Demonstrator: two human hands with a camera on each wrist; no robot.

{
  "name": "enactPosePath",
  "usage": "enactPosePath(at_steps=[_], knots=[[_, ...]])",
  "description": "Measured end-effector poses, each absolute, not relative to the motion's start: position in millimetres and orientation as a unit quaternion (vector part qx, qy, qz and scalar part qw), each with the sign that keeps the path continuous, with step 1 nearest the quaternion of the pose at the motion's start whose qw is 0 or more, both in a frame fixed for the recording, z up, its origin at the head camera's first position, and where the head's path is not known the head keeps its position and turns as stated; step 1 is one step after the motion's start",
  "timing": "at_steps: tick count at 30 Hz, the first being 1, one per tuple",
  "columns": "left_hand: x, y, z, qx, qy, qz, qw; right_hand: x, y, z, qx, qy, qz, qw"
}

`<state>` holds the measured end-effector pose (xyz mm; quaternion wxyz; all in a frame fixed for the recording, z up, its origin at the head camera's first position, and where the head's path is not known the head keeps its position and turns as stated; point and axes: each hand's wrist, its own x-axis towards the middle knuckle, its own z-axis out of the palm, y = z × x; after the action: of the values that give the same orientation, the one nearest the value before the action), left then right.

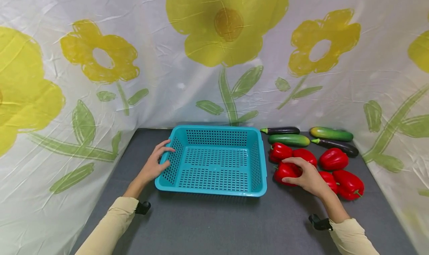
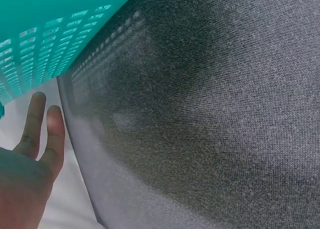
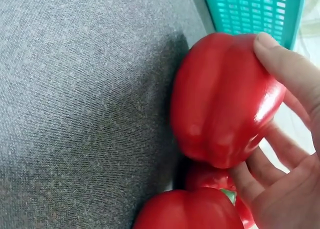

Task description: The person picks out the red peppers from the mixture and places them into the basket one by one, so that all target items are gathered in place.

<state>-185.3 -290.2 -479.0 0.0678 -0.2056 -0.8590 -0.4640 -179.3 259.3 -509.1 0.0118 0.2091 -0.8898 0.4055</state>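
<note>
A turquoise perforated basket [image 1: 214, 192] stands on the grey table. My left hand [image 1: 156, 163] is at its left rim, fingers spread and loosely bent over the edge. In the left wrist view, two fairly straight fingers [image 2: 34, 124] show outside the basket wall [image 2: 55, 44]. To the right of the basket, my right hand [image 1: 310, 176] holds a red bell pepper [image 1: 286, 173], thumb on one side and fingers on the other. The right wrist view shows this pepper [image 3: 220, 99] close up, the thumb [image 3: 272, 51] at its top end. Other red peppers [image 3: 185, 211] lie beside it.
More red bell peppers [image 1: 333, 159] cluster around the right hand. Behind them lie two dark eggplants [image 1: 338, 147] and two green, yellow-tipped cucumbers [image 1: 288, 139]. A white curtain [image 1: 161, 79] with yellow flowers hangs along the table's back and sides.
</note>
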Motion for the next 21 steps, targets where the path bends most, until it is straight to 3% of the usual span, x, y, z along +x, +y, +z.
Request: enactPosePath(at_steps=[7,21], knots=[[-184,-288,-477,-0.206,-0.856,-0.469,0.069,-177,262,-504,0.212,-0.886,0.412,0.027],[-182,-289,-478,-0.219,-0.853,-0.468,0.078,-173,266,-494,0.185,-0.863,0.47,-0.004]])
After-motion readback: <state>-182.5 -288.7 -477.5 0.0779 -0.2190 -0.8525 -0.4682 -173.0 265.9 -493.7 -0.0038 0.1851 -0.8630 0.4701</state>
